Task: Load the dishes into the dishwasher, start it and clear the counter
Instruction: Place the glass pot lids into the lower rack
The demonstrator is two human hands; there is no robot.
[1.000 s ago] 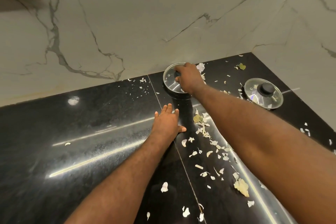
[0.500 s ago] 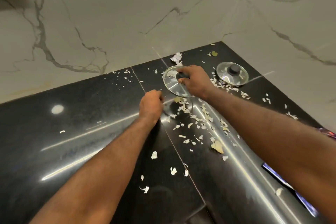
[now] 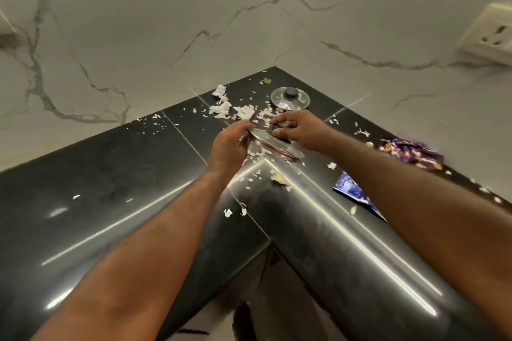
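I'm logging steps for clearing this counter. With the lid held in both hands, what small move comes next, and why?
Probably lift the lid away toward the dishwasher: the right hand pinches its knob, the left hand holds its rim, and it hangs tilted over the scrap-strewn counter.

A lid (image 3: 273, 144) is held tilted above the counter (image 3: 110, 174), the left hand (image 3: 230, 147) at its left edge and the right hand (image 3: 299, 130) on its knob. Behind it, near the wall corner, a second lid (image 3: 289, 97) lies flat. Scraps (image 3: 243, 112) lie scattered beneath and behind the hands. A crumpled wrapper (image 3: 412, 152) lies to the right, with a flat wrapper (image 3: 350, 188) nearer. A socket (image 3: 490, 33) sits on the right wall.
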